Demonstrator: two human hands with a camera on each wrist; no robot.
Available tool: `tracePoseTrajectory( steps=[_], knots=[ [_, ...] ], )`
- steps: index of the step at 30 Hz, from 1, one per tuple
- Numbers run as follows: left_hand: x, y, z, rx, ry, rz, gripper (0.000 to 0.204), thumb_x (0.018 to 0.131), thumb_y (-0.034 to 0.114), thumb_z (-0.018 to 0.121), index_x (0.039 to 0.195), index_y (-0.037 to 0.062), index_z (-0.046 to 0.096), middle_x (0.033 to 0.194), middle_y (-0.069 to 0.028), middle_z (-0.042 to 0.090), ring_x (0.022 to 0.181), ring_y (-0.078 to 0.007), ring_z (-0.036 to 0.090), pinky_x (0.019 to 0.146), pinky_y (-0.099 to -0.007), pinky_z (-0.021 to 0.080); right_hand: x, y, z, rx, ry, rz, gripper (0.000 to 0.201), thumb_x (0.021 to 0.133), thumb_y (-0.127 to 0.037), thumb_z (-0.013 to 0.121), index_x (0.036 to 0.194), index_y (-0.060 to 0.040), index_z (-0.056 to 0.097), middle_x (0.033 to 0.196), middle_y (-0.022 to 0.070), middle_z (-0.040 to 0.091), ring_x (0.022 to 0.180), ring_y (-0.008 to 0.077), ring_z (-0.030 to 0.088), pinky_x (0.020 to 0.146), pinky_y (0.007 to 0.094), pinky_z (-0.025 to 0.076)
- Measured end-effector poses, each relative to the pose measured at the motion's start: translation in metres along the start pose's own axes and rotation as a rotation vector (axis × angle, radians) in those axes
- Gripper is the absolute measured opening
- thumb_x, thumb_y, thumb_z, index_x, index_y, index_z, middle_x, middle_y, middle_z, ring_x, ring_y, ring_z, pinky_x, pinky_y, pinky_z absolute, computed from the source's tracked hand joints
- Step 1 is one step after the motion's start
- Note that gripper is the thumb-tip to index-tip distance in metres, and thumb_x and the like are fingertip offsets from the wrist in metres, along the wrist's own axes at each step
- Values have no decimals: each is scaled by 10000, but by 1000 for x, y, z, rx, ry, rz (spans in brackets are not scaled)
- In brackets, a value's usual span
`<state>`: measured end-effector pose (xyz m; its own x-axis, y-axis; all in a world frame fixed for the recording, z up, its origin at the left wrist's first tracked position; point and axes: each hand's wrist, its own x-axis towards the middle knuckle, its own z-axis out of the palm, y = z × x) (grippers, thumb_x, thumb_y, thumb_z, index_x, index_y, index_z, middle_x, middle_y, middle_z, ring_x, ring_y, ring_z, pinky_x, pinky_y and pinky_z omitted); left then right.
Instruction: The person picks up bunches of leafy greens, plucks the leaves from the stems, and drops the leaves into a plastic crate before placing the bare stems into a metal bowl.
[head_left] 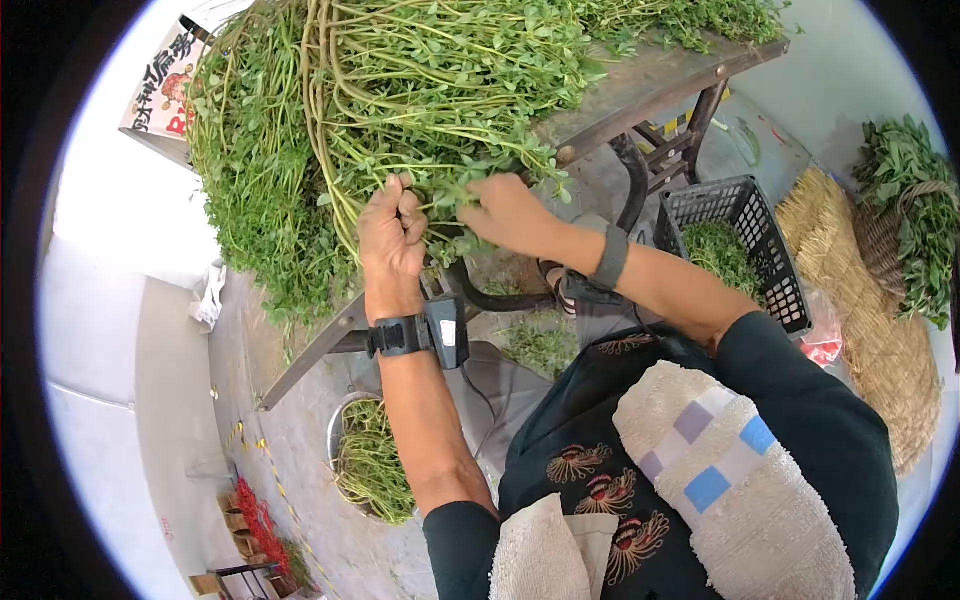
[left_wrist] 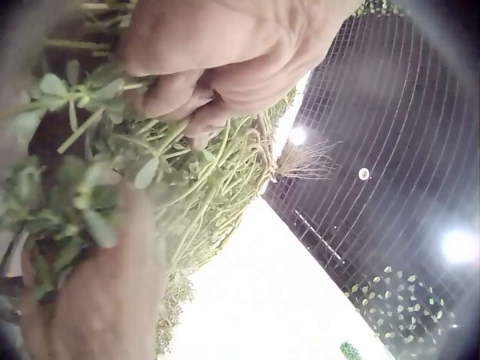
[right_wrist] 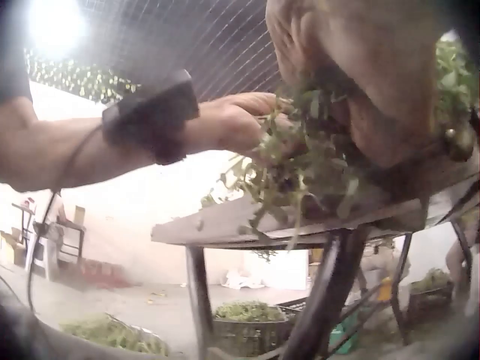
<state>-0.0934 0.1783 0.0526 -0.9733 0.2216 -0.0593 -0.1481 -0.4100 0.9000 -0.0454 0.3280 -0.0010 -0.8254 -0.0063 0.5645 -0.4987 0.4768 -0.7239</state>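
A large heap of leafy green stems point(head_left: 450, 110) covers much of the table. At its near edge my left hand point(head_left: 393, 232) grips green stems between curled fingers and thumb, and the left wrist view shows the stems coming out under the fingers point(left_wrist: 172, 97). Just to the right, my right hand point(head_left: 515, 218) pinches leafy sprigs point(right_wrist: 315, 142), which hang below the fingers in the right wrist view. Both hands are close together, with sprigs between them. Long brownish stems point(head_left: 318, 100) run over the heap toward the left hand, and their roots point(left_wrist: 304, 161) show in the left wrist view.
The table edge point(head_left: 640, 110) runs beneath the heap, above dark metal legs point(head_left: 628, 180). A black crate point(head_left: 790, 270) with greens stands at right, beside straw matting point(head_left: 830, 280). At lower left a metal basin point(head_left: 335, 440) holds cut stems. Loose greens point(head_left: 540, 345) lie on the floor.
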Motion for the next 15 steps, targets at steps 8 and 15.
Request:
tracePoseTrajectory(
  steps=[8, 15],
  knots=[
    [8, 9, -19, -77, 42, 36, 133, 931, 179, 520, 896, 51, 525, 568, 34, 387, 466, -65, 326, 344, -177, 234, -34, -49, -20, 317, -44, -22, 184, 785, -185, 596, 831, -9, 625, 660, 197, 566, 523, 207, 528, 521, 329, 437],
    [-1, 12, -15, -58, 1, 11, 189, 915, 200, 548, 929, 11, 558, 557, 43, 404, 457, -44, 332, 344, -165, 216, 26, -5, -30, 41, 44, -64, 257, 768, -275, 644, 887, -47, 662, 597, 182, 551, 545, 325, 540, 531, 370, 441]
  ],
)
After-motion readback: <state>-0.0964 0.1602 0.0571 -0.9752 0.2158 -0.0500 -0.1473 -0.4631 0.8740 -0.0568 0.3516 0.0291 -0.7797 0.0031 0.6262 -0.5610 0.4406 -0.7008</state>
